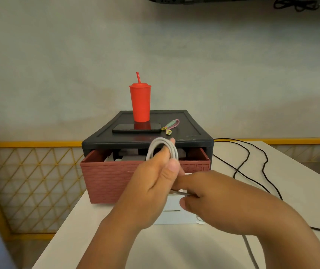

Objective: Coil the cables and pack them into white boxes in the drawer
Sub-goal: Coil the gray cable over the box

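My left hand (153,179) holds a coil of grey-white cable (156,146) upright in front of the open red-brown drawer (108,177). My right hand (199,193) sits just below and to the right, pinching a strand of the same cable near the coil's base. A white box (174,214) lies on the table under my hands, mostly hidden by them. Inside the drawer, white and grey items show dimly behind the coil. A loose grey cable (249,247) trails off the table's near edge under my right forearm.
The drawer belongs to a black cabinet (194,133) carrying a red cup with a straw (140,102), a black phone (135,128) and a small pink-green lanyard (171,125). Black cables (256,164) snake over the white table at right. A yellow lattice fence (29,181) stands left.
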Motion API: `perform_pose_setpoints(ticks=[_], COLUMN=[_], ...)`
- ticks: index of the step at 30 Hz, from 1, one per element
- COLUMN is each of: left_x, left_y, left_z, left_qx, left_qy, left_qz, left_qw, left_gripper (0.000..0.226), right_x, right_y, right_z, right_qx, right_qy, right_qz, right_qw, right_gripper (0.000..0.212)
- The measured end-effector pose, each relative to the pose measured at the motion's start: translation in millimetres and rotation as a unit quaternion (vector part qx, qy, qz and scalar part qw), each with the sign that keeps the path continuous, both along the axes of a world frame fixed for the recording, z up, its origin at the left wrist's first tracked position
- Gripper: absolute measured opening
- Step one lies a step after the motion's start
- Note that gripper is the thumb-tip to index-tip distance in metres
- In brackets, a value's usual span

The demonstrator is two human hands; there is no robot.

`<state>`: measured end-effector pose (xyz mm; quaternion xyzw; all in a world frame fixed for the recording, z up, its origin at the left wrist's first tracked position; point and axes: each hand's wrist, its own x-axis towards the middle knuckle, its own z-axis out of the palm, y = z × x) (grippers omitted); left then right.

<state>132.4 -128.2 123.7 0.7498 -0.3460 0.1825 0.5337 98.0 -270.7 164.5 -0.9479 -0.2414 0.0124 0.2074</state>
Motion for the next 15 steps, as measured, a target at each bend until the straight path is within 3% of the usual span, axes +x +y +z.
perform_pose_setpoints(ticks=[5, 7, 11, 15], left_x=[-1.8, -0.6, -2.7, -6.2], left_y=[2.2, 3.1, 2.6, 5.3], left_z=[1.0, 2.2, 6.0, 9.6], left_qx=[0.093, 0.121, 0.154, 0.149], left_qy=[0.002, 0.028, 0.091, 0.084], left_qz=[-0.026, -0.044, -0.058, -0.054], left_qw=[0.995, 0.991, 0.982, 0.984], left_gripper=[0.067, 0.058, 0.017, 0.013], right_x=[-1.7, -2.5, -5.4, -4.8], right_y=[-18.9, -25.6, -31.9, -32.5], right_z=[8.0, 11.0, 15.3, 16.8], right_qx=[0.064, 0.109, 0.195, 0.224], right_qy=[-0.054, -0.072, -0.101, -0.139], right_qz=[-0.053, -0.07, -0.068, -0.061], right_qw=[0.995, 0.989, 0.973, 0.963], right_gripper=[0.013, 0.016, 0.014, 0.01])
